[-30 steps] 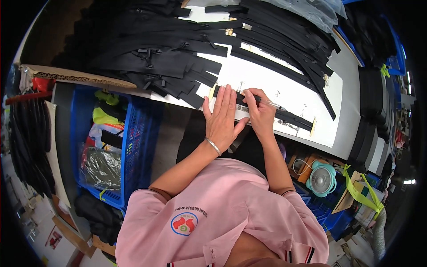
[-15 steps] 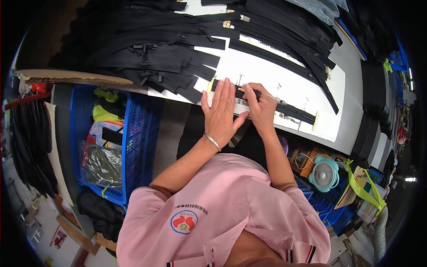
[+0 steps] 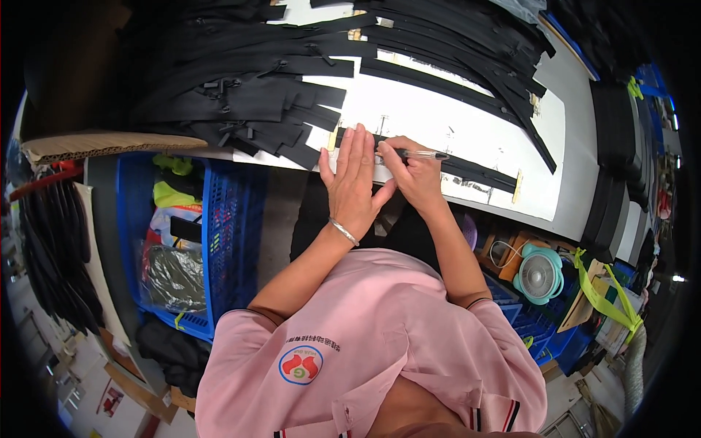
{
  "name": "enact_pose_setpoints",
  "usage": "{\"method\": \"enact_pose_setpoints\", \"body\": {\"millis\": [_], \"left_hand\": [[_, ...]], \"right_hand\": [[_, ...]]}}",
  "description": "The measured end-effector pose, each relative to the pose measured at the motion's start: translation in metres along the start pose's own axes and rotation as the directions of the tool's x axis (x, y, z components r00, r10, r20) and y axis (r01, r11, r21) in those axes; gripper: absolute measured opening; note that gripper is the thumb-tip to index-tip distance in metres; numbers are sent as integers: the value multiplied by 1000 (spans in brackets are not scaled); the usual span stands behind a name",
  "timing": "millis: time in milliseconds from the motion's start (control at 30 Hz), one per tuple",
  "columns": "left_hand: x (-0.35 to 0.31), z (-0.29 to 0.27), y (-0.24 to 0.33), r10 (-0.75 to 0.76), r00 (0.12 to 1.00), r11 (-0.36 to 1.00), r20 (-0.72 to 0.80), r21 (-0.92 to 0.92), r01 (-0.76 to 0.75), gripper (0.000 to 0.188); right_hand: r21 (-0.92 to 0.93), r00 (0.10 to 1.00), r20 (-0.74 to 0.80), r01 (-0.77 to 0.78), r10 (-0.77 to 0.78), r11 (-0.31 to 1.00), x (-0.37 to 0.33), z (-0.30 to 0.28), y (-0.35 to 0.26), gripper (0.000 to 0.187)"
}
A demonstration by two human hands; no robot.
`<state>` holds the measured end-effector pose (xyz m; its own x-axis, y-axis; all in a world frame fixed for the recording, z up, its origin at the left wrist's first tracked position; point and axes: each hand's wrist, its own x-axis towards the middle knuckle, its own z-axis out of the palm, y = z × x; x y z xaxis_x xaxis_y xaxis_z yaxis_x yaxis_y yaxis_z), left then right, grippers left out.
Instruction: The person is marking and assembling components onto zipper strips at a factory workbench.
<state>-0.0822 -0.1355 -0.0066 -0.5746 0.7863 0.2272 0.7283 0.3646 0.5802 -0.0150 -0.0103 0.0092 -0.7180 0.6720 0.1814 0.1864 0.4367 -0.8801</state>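
My left hand [image 3: 353, 179] lies flat, fingers together and stretched out, pressing on the left end of a black zipper strip [image 3: 478, 174] near the table's front edge. Just right of it, my right hand [image 3: 415, 175] is closed round a clear-barrelled pen [image 3: 429, 155], its tip down at the strip close to my left fingers. The strip lies on a white sheet [image 3: 409, 109] that bears dark marks and has pieces of yellowish tape [image 3: 517, 186] by the strip's ends. My left fingers hide part of the strip.
Black zipper strips with pulls [image 3: 241, 102] lie heaped at the left of the table; more strips [image 3: 453, 51] cover its far side. Below left stands a blue crate [image 3: 212, 241] with bagged items. At lower right are a turquoise fan [image 3: 539, 275] and a yellow-green band [image 3: 610, 299].
The right hand has shifted slightly left, closer to the left hand, and the pen's angle has changed. The left hand stays flat on the strip. The whole view has shifted a little.
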Motion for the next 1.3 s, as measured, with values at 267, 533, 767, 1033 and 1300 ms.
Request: {"method": "enact_pose_setpoints", "body": {"millis": [267, 533, 767, 1033, 1300], "left_hand": [[0, 2, -1, 0, 1000, 1000, 11, 22, -1, 88], [0, 3, -1, 31, 1000, 997, 1, 76, -31, 85], [0, 1, 0, 25, 1000, 998, 10, 59, -25, 88], [11, 8, 28, 166, 985, 981, -40, -100, -169, 69], [39, 33, 51, 167, 977, 951, -131, -239, -195, 14]], "right_hand": [[274, 981, -19, -180, 193, 945, -15, -34, -9, 14], [63, 933, -295, -197, 207, 978, -25, -86, 33, 18], [72, 949, -244, -189, 201, 979, -26, -84, 35, 16], [-110, 967, -245, -95, 65, 989, -22, -83, 37, 12], [-74, 963, -259, -92, 70, 993, -24, -82, 38, 10]]}}
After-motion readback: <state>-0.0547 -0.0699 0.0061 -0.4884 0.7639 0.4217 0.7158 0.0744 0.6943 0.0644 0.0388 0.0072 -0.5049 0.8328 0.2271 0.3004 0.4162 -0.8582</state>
